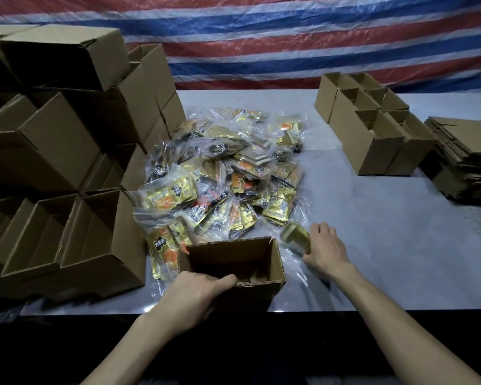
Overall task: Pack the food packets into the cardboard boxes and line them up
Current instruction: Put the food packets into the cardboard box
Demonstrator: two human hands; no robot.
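Left hand (195, 295), fingers curled over near rim of box (228, 255); right hand (326, 251), fingers closed on blurred gold packet (295, 236) just right of box, pile (220, 176) behind; packet's entry judged a short leftward carry, right hand the nearer.

A red, white and blue striped tarpaulin (289, 37) hangs behind the pale grey table (400, 245).
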